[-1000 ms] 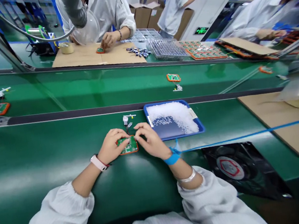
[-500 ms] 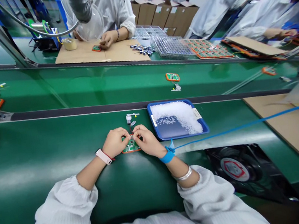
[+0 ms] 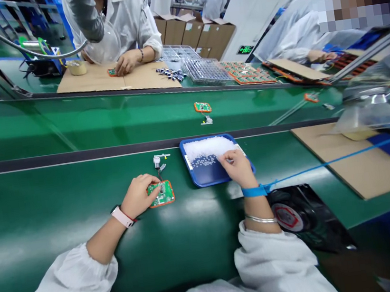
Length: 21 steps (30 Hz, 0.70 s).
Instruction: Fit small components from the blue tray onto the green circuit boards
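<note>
A green circuit board [image 3: 166, 193] with an orange border lies flat on the bench. My left hand [image 3: 140, 194] grips it by its left side, thumb and fingers over the edge. Short leads run from the board's top to a small white motor-like part [image 3: 157, 161] with a thin white bar. To the right, a blue tray [image 3: 204, 179] holds a heap of tiny white pieces [image 3: 209, 146]. My right hand [image 3: 237, 165] is over the tray's right part, its fingertips pinched together at the pieces. Whatever is between those fingertips is too small to make out.
A blue cord [image 3: 327, 164] runs from my right wristband to the right. Beyond a dark rail, another board [image 3: 203, 107] lies on the green strip. Cardboard [image 3: 355, 163] and a black fan-like device [image 3: 306, 215] are at right. Across, a co-worker's hand [image 3: 128, 62] touches a board.
My right hand has left the circuit board and moved right to the blue tray. My left hand stays at the board, now holding its left side. The view has shifted rightward.
</note>
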Available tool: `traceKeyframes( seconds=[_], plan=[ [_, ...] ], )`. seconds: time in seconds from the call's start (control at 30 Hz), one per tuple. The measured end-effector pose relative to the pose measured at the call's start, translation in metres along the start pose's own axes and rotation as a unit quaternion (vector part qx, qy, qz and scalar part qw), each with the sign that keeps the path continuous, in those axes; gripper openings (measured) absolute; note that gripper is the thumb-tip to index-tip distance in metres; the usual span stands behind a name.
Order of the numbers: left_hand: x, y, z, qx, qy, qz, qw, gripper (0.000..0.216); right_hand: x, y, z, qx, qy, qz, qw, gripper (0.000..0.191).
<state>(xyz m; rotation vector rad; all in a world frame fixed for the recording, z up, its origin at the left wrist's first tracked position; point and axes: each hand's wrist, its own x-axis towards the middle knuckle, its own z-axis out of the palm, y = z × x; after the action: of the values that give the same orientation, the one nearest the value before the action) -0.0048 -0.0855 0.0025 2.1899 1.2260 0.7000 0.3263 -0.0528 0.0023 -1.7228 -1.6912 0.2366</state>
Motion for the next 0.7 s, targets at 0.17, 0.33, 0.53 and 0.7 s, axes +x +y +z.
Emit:
traceKeyframes(
  seconds=[0.17,0.33,0.53,0.7],
  plan=[
    [0.000,0.000,-0.001,0.003,-0.009,0.003,1.000,0.015,0.000,0.019,0.006,-0.046,-0.037,-0.011,0.998,0.014],
    [-0.001,-0.001,0.000,0.001,-0.012,0.008,1.000,0.015,0.000,0.017,0.008,-0.046,-0.062,-0.046,0.996,0.013],
    [0.000,0.000,0.000,0.006,-0.001,0.005,1.000,0.013,-0.005,-0.020,0.005,-0.004,-0.026,-0.072,0.997,0.012],
    [0.001,0.005,-0.001,-0.056,0.032,0.018,0.998,0.012,-0.038,-0.105,0.039,0.170,-0.105,-0.152,0.968,0.011]
  ],
)
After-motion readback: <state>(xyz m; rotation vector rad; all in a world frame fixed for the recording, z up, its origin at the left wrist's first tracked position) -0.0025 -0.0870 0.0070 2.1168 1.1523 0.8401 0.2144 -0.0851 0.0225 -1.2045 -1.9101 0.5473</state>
